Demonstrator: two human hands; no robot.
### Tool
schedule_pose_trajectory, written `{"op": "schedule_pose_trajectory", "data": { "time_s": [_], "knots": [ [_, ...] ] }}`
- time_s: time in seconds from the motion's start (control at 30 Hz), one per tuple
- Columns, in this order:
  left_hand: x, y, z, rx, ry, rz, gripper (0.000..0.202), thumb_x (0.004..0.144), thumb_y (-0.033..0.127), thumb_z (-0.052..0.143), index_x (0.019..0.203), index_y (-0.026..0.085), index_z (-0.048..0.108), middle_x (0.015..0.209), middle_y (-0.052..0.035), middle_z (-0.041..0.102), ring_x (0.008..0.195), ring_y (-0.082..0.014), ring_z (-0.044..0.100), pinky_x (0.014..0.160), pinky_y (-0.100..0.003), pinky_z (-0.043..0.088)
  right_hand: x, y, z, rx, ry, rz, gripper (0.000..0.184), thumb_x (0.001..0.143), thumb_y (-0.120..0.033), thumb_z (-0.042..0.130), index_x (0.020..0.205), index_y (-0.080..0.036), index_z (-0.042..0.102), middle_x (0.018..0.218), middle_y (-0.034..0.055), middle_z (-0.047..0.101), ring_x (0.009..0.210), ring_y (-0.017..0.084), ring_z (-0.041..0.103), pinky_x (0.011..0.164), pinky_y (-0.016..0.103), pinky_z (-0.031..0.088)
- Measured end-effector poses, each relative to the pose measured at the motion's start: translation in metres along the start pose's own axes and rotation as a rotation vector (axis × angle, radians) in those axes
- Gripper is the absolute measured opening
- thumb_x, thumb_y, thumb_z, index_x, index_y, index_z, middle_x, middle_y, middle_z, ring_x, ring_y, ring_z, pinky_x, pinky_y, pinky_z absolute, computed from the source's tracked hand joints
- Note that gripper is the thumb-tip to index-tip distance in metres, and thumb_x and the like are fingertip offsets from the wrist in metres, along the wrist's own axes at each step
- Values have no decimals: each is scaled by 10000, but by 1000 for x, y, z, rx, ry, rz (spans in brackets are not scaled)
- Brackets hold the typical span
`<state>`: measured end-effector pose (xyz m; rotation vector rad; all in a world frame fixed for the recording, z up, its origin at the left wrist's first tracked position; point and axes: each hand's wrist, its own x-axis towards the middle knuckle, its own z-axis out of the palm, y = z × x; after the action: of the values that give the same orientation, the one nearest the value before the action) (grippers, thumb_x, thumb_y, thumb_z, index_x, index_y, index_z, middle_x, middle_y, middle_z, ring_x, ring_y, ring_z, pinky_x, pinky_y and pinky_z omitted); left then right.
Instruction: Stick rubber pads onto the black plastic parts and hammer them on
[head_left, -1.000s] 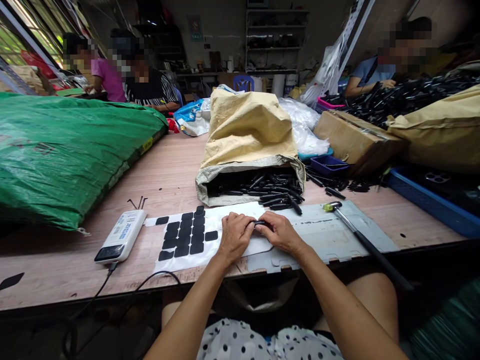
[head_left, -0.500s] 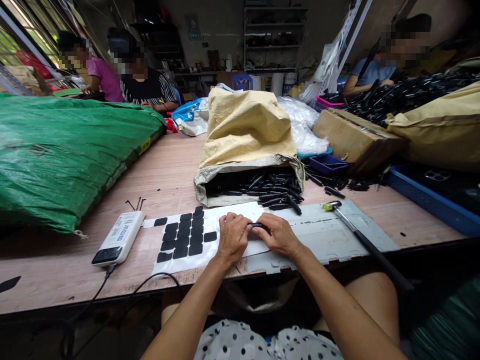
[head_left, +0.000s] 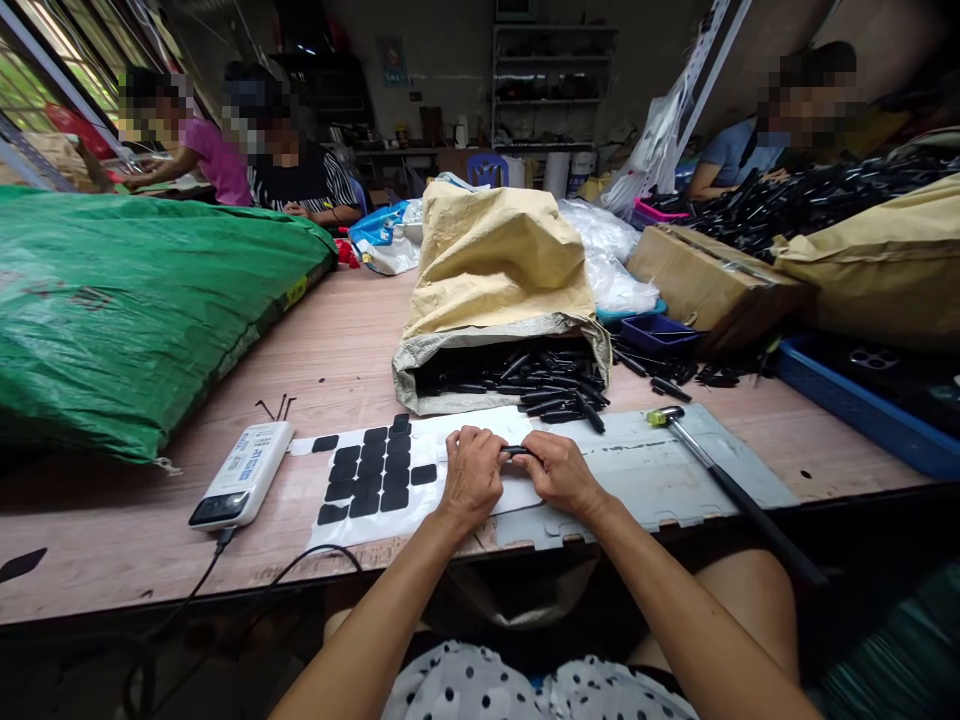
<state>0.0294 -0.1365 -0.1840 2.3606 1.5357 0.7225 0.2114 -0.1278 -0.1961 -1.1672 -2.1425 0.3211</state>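
My left hand and my right hand meet over a white sheet, both pinching a small black rod-shaped part between their fingertips. Left of my hands, several black rectangular pads sit in rows on the white sheet. Just beyond my hands a tan sack lies open on its side, with many black rod parts spilling from its mouth.
A grey metal plate lies under my right hand, a hammer across it. A white power bank with cable sits left. A green sack fills the left side. Cardboard box, blue trays and other seated people surround.
Both hands have stayed together on the black part, with only slight finger movement. Nothing else has shifted.
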Motion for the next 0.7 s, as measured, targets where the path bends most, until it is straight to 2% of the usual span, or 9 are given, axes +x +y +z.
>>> {"op": "schedule_pose_trajectory", "data": {
  "time_s": [0.23, 0.37, 0.43, 0.5, 0.57, 0.6, 0.63, 0.7],
  "knots": [
    [-1, 0, -3, -39, 33, -32, 158, 932, 168, 558, 1041, 242, 646, 1038, -37, 692, 1085, -270, 500, 997, -483, 297, 2, -6, -6, 162, 6, 85, 162, 882, -268, 631, 772, -204, 532, 726, -4, 531, 676, 142, 478, 642, 277, 367],
    [0, 0, -4, -84, 28, -55, 148, 904, 179, 617, 1029, 251, 648, 1038, -25, 688, 1092, -265, 499, 997, -467, 305, 2, -11, -11, 161, 10, 82, 71, 847, -246, 647, 877, -196, 606, 779, 9, 569, 713, 153, 521, 673, 281, 421],
    [2, 0, -4, -111, 2, -60, 140, 889, 197, 656, 1018, 251, 650, 1031, -16, 684, 1094, -260, 496, 992, -458, 309, -2, -9, -22, 106, 58, 102, 197, 849, -255, 637, 1036, -195, 647, 880, 35, 615, 764, 167, 546, 719, 291, 456],
    [3, 0, -4, -139, -30, -60, 147, 879, 215, 684, 1018, 253, 653, 1033, -8, 682, 1100, -255, 492, 997, -454, 307, -11, 3, -44, -23, 199, 208, 372, 864, -291, 613, 1225, -199, 626, 995, 66, 640, 812, 188, 561, 757, 313, 480],
    [4, 0, -4, -165, -57, -59, 151, 877, 233, 696, 1022, 258, 661, 1041, -7, 680, 1098, -254, 493, 1004, -454, 307, -27, 24, -72, -247, 396, 425, 504, 879, -352, 585, 1358, -196, 565, 1035, 93, 641, 836, 219, 567, 778, 355, 489],
    [4, 0, -4, -175, -67, -61, 149, 876, 244, 701, 1020, 261, 669, 1044, -10, 679, 1096, -255, 494, 1005, -454, 310, -37, 36, -88, -388, 444, 535, 582, 862, -392, 598, 1404, -188, 537, 1043, 111, 637, 893, 254, 576, 823, 399, 487],
    [5, 0, -4, -181, -74, -63, 148, 873, 257, 707, 1018, 262, 678, 1044, -14, 678, 1095, -258, 495, 1003, -454, 314, -49, 50, -102, -520, 443, 648, 628, 845, -434, 612, 1417, -187, 537, 1068, 136, 630, 965, 299, 577, 852, 446, 478],
    [5, 0, -4, -183, -86, -66, 146, 863, 279, 722, 1007, 262, 697, 1033, -23, 678, 1093, -265, 497, 997, -455, 322, -73, 76, -126, -701, 368, 880, 594, 806, -545, 630, 1282, -191, 654, 1086, 186, 614, 1021, 386, 564, 839, 534, 460]
  ]
}}
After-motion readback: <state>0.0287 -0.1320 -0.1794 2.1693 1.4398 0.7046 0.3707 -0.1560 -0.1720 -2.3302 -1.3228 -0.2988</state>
